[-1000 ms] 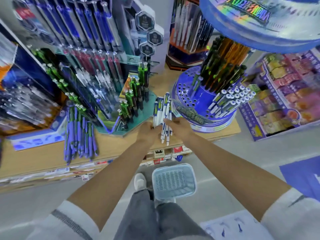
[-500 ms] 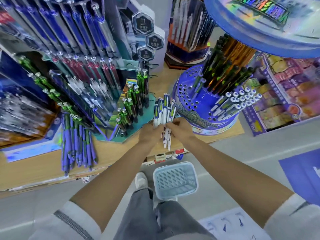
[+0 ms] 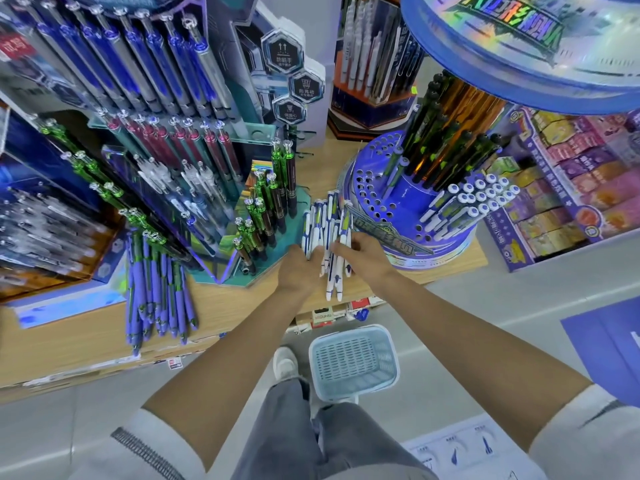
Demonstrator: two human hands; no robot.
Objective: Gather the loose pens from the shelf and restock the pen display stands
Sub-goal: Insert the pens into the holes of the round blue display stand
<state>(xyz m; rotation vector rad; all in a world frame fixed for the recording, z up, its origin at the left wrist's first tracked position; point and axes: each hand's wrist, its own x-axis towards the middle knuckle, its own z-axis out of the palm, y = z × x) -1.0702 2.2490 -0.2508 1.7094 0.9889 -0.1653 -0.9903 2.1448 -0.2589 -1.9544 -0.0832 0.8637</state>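
Together, left hand, right hand gripping white pens, tips toward person.

Three hexagonal badges on the tiered pen display carry white Chinese characters. The top badge shows two upward arrows above what looks like 防脱手. The middle badge appears to read 防晃动. The bottom badge is too small to read.

The top disc of the round stand bears large rainbow-foil Chinese lettering, upside down and not legible. A banner on that stand's base has similar stylised lettering, also unreadable.

A small box below the shelf reads roughly AIHAO. A red tag at far left holds two blurred white characters.
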